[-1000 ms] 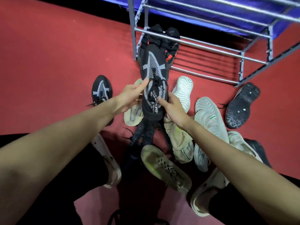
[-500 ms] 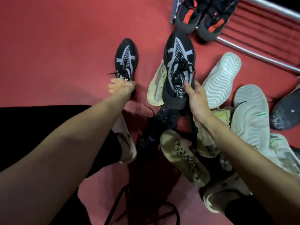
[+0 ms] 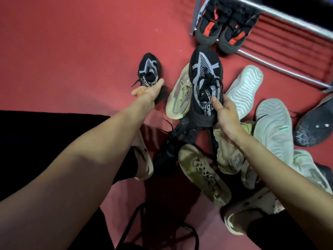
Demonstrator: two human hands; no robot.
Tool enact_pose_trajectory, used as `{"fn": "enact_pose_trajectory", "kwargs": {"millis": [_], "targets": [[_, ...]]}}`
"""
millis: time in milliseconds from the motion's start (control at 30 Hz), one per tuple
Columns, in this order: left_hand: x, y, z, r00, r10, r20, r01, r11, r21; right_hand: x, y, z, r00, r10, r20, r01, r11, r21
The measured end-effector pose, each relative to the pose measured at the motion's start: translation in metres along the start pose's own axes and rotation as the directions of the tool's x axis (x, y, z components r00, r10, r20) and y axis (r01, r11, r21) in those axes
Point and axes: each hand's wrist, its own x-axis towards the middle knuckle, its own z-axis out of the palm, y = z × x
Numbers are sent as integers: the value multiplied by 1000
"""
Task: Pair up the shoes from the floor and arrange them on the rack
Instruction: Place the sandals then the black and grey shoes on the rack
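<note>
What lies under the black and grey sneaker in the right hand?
Under the black and grey sneaker held by the right hand, a beige sneaker and dark mesh shoes show partly. Their covered parts cannot be seen.

Scattered shoes lie on the red floor beside a metal rack.

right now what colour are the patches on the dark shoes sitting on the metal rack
Red-orange patches on the pair of dark shoes; head view, top right.

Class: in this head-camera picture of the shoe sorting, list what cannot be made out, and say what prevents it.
- Rack: upper shelves cut off by top edge.
- Black-and-red pair: toes blurred, cropped.
- Left shoe: heel hidden by left hand.
- Dark sole: cut by right edge.
</note>
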Motion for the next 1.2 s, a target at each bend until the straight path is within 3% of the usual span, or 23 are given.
{"fn": "enact_pose_trajectory", "kwargs": {"millis": [67,167,267,367,533,733,967,1200], "targets": [[-25,11,3,998,41,53,-40,999,-15,-9,-12,-12,999,-36,-31,36,999,-8],[-70,18,4,968,221,120,-238,961,144,-24,-30,-38,993,-82,-80,79,996,-35],[-122,22,2,886,439,149,-462,864,201,-40,-44,-70,986,-106,-132,101,994,-43],[-171,20,8,802,545,247,-595,769,233,-62,-50,-107,977,-112,-180,107,994,-34],[-233,15,36,743,502,442,-618,769,166,-89,-43,-172,971,-33,-236,27,999,-29],[-265,18,85,666,425,613,-670,703,240,-81,-25,-238,946,100,-308,-80,994,75],[-239,29,166,659,364,659,-665,691,284,-5,0,-269,932,183,-314,-139,978,156],[-176,31,261,655,365,662,-640,734,228,101,36,-286,873,157,-462,-105,985,135]]}}
